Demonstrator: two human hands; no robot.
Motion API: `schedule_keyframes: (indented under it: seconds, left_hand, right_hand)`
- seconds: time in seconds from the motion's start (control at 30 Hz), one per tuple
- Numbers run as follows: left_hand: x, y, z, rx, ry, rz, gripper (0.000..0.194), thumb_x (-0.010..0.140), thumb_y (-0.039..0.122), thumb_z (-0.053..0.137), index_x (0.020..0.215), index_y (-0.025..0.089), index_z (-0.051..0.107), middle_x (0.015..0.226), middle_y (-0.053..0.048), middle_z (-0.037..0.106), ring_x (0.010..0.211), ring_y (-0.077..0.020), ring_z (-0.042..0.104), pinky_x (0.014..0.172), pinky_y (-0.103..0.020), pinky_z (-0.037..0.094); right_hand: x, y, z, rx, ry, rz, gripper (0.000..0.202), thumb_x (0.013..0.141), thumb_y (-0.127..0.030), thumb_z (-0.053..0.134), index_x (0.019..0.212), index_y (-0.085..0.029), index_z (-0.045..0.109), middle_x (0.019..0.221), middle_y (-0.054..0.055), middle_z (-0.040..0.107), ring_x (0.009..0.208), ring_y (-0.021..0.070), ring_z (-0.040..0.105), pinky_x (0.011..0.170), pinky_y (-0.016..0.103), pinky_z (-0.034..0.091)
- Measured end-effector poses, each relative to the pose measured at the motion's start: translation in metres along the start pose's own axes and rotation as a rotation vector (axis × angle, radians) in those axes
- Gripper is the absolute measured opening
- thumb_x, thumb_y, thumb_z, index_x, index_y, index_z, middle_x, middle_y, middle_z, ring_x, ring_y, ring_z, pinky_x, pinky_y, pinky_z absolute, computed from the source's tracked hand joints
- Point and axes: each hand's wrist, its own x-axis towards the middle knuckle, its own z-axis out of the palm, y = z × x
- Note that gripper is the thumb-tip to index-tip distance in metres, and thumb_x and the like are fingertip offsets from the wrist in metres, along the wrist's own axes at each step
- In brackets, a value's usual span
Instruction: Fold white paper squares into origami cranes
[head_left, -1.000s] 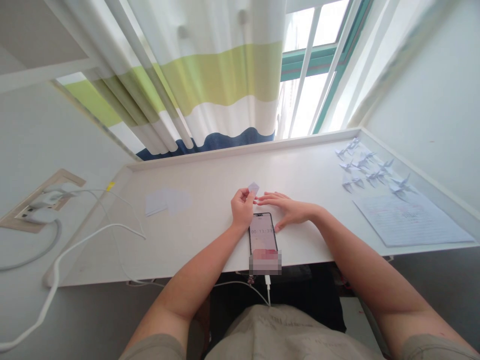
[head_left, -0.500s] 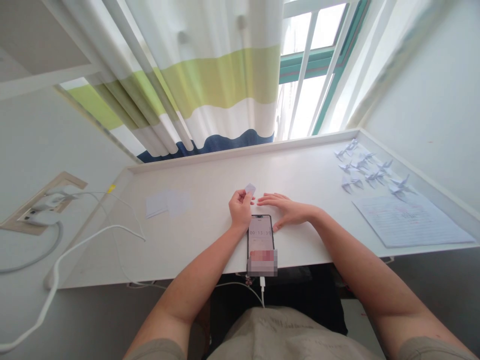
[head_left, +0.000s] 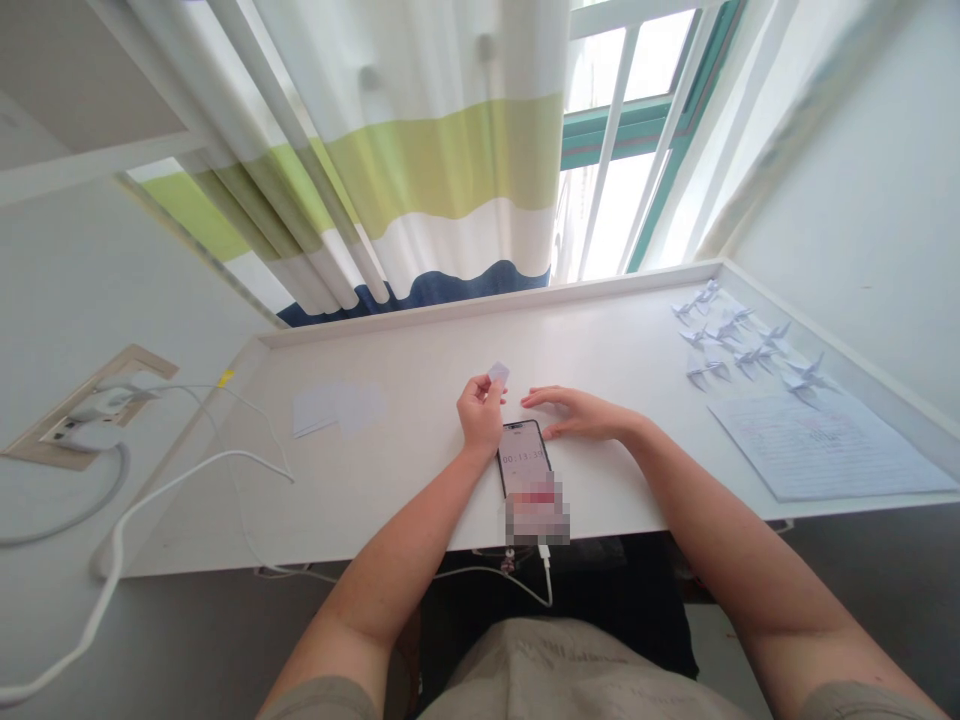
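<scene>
A small folded piece of white paper (head_left: 498, 373) is pinched in my left hand (head_left: 480, 408), its pointed end sticking up past the fingers. To the right of it, my right hand (head_left: 576, 412) has its fingers stretched out and parted, with nothing in them. The thumb of that hand is at the upper right edge of a phone (head_left: 523, 450), perhaps touching it. The phone lies tilted on the white desk (head_left: 390, 500) between my wrists, showing a timer. A white charging cable (head_left: 545, 560) is plugged into its lower end.
Several folded paper cranes (head_left: 739, 335) stand at the far right, behind a sheet of lined paper (head_left: 821, 450). Loose white paper squares (head_left: 315, 410) lie on the left. White cables run from a wall socket (head_left: 97, 410). A raised rim (head_left: 450, 307) edges the desk's back.
The phone has turned, its lower end shifting right and its top moving slightly away from me. My right fingers have drawn a little away from the left hand, which still holds the paper.
</scene>
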Motion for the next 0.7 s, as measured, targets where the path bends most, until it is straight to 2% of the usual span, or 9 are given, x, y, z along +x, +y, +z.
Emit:
schedule_keyframes:
  seconds: [0.07, 0.13, 0.2, 0.27, 0.47, 0.7]
  left_hand:
    - [0.004, 0.000, -0.001, 0.002, -0.026, -0.008, 0.027, 0.082, 0.043, 0.080, 0.090, 0.019, 0.071, 0.084, -0.005, 0.074, 0.079, -0.0181, 0.070, 0.070, -0.030, 0.055]
    - [0.007, 0.000, -0.003, 0.006, -0.062, -0.028, 0.028, 0.080, 0.042, 0.083, 0.090, 0.019, 0.072, 0.084, -0.005, 0.075, 0.079, -0.0181, 0.070, 0.074, -0.031, 0.056]
    - [0.010, 0.001, -0.005, 0.004, -0.105, -0.055, 0.030, 0.078, 0.042, 0.087, 0.091, 0.019, 0.073, 0.086, -0.006, 0.077, 0.080, -0.0184, 0.072, 0.078, -0.032, 0.057]
    - [0.012, 0.002, -0.006, -0.001, -0.145, -0.076, 0.032, 0.075, 0.042, 0.090, 0.091, 0.019, 0.074, 0.088, -0.007, 0.079, 0.081, -0.0191, 0.073, 0.078, -0.033, 0.057]
    - [0.016, 0.005, -0.011, 0.005, -0.217, -0.115, 0.034, 0.071, 0.044, 0.093, 0.084, 0.019, 0.074, 0.079, -0.005, 0.078, 0.074, -0.0182, 0.072, 0.070, -0.031, 0.055]
    - [0.017, 0.005, -0.014, 0.025, -0.287, -0.125, 0.035, 0.074, 0.048, 0.092, 0.086, 0.019, 0.077, 0.076, -0.005, 0.078, 0.073, -0.0178, 0.072, 0.068, -0.029, 0.052]
  right_hand:
    - [-0.001, -0.003, 0.000, 0.011, 0.074, 0.026, 0.053, 0.085, -0.049, 0.084, 0.134, -0.029, 0.076, 0.144, 0.009, 0.073, 0.145, 0.0341, 0.060, 0.128, 0.059, 0.042]
    - [0.001, -0.008, 0.002, 0.029, 0.226, 0.036, 0.050, 0.093, -0.047, 0.076, 0.139, -0.028, 0.072, 0.133, 0.011, 0.077, 0.128, 0.0307, 0.071, 0.119, 0.058, 0.052]
    - [0.006, -0.014, 0.003, 0.029, 0.380, 0.016, 0.050, 0.097, -0.044, 0.070, 0.143, -0.028, 0.068, 0.126, 0.011, 0.078, 0.114, 0.0277, 0.076, 0.110, 0.056, 0.058]
    - [0.015, -0.020, 0.003, -0.010, 0.454, -0.031, 0.048, 0.097, -0.043, 0.070, 0.143, -0.029, 0.068, 0.126, 0.010, 0.076, 0.107, 0.0266, 0.077, 0.103, 0.054, 0.061]
    - [0.039, -0.025, 0.006, -0.161, 0.380, -0.148, 0.040, 0.101, -0.043, 0.066, 0.138, -0.032, 0.073, 0.122, 0.010, 0.072, 0.105, 0.0268, 0.075, 0.095, 0.048, 0.064]
    - [0.038, -0.018, 0.019, -0.216, 0.440, -0.194, 0.036, 0.107, -0.046, 0.058, 0.134, -0.031, 0.076, 0.118, 0.010, 0.075, 0.101, 0.0259, 0.074, 0.091, 0.046, 0.064]
